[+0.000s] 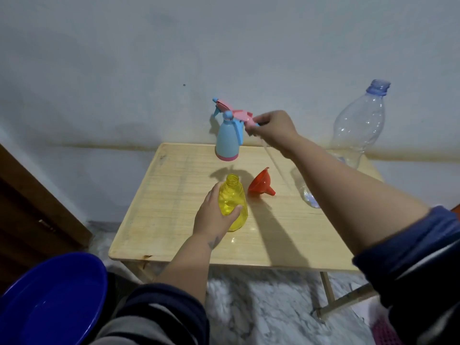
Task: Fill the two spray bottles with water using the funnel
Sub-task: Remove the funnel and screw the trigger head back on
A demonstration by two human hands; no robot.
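A yellow see-through spray bottle stands uncapped on the wooden table, and my left hand grips its body from the left. My right hand is raised above the table's back and pinches a pink spray head; its thin clear tube hangs down below the hand. Just left of that hand stands a light blue spray bottle with a pink base, its own spray head on. The red funnel lies on its side right of the yellow bottle.
A large clear plastic bottle without a cap stands at the table's back right. A smaller clear bottle lies under my right forearm. A blue basin sits at the lower left, off the table. A brown door is on the left.
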